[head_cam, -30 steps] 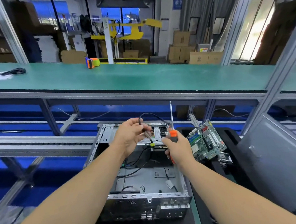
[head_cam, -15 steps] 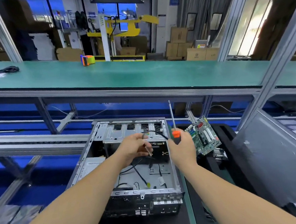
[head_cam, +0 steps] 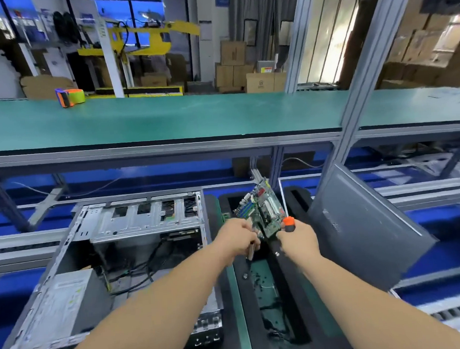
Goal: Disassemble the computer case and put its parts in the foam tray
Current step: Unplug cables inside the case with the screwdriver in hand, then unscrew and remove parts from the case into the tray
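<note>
Fingers of the left hand pinch a small part over the foam tray; right hand grips the screwdriver. Case sits open at nine o'clock, motherboard at twelve.

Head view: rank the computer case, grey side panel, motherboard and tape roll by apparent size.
1. Computer case
2. Grey side panel
3. Motherboard
4. Tape roll, though it sits much farther away, so its true size is unsure.
</note>
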